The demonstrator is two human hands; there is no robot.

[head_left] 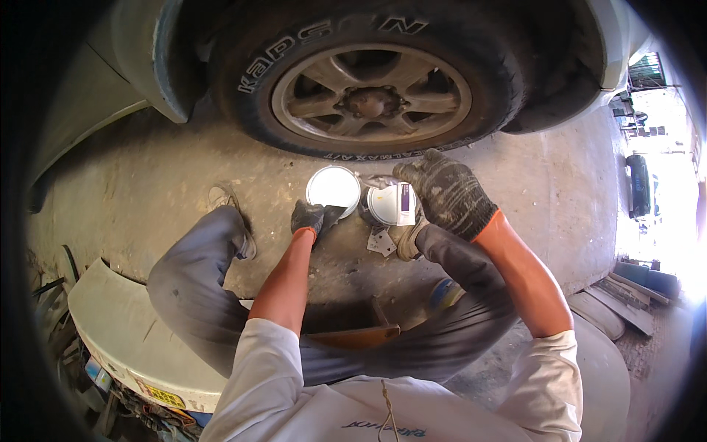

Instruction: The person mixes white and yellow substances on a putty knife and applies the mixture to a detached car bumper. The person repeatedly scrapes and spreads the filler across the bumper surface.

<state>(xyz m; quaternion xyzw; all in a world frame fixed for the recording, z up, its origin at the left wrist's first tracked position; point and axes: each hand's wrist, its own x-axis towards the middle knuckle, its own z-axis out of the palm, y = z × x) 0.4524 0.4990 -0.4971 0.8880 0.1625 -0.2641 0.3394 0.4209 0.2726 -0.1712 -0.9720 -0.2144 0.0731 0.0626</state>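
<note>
Between my feet, a round white tin or lid (333,183) shows a bright white top. My left hand (308,216), in a dark work glove, is closed at its near rim. My right hand (448,188), in a dirty dark glove, is raised to the right with its fingers closed. A greyish, smeared flat piece (378,180) reaches from its fingertips toward the white top; its kind is unclear. Beneath that piece stands a second white tin (382,205), with a white and purple tube or packet (405,205) lying across it.
A vehicle tyre (243,99) with a dusty alloy wheel (372,102) stands just ahead. A small pale card (381,241) lies by my right shoe (407,241). A pale car panel (140,331) lies behind at left; boards (615,306) lie at right.
</note>
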